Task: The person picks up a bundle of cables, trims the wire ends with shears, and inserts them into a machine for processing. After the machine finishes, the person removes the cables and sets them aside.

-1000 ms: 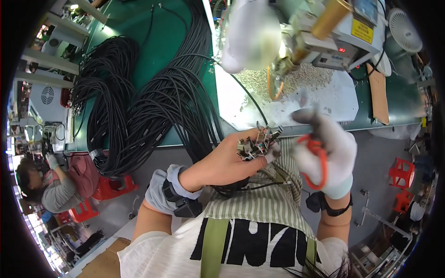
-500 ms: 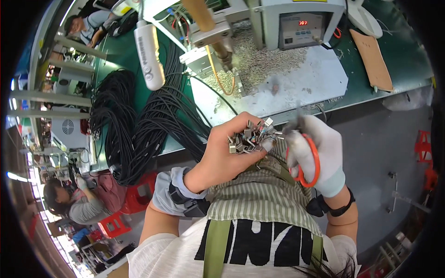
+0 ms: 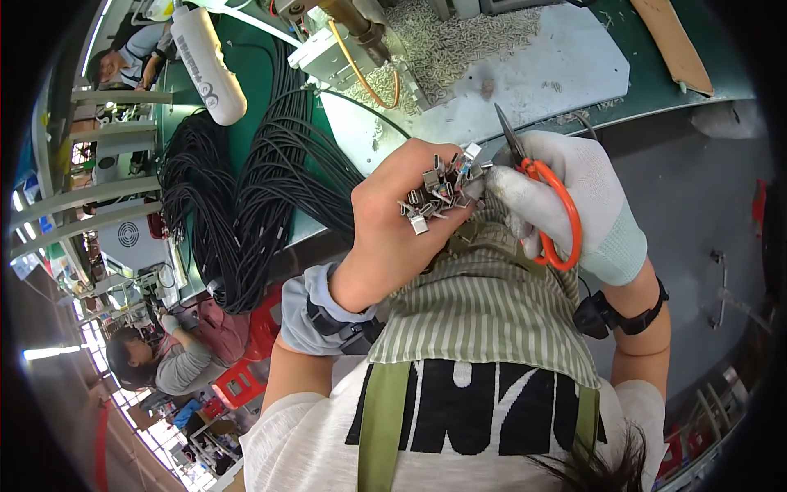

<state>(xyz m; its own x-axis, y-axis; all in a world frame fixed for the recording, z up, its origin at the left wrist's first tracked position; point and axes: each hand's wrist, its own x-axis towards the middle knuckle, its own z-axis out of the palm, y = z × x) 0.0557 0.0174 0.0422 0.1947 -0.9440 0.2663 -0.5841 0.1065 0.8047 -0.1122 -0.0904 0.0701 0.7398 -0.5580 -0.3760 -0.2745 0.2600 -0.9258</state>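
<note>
My bare left hand [image 3: 384,215] is closed round a bunch of cable ends tipped with small silvery metal plug connectors [image 3: 434,190]. The connectors fan out between thumb and forefinger, pointing various ways; a few coloured wires show among them. In a white glove, my right hand [image 3: 594,168] grips scissors [image 3: 573,223] with orange handles. Their dark pointed blades tilt up and away, looking nearly closed. The gloved thumb and fingertips are beside the connector nearest them; whether they touch it I cannot tell.
Bundles of black cable [image 3: 275,176] lie on the green table [image 3: 254,49] at left. A bench machine [image 3: 369,37] stands over a pale board [image 3: 566,70] strewn with small clippings [image 3: 459,41]. A white elongated device [image 3: 209,70] hangs at upper left. Two people sit further left.
The whole view has shifted, and the machine's display has left the picture. The scissors, blurred before, now show sharply with their blades pointing away. My left hand still holds the bunch.
</note>
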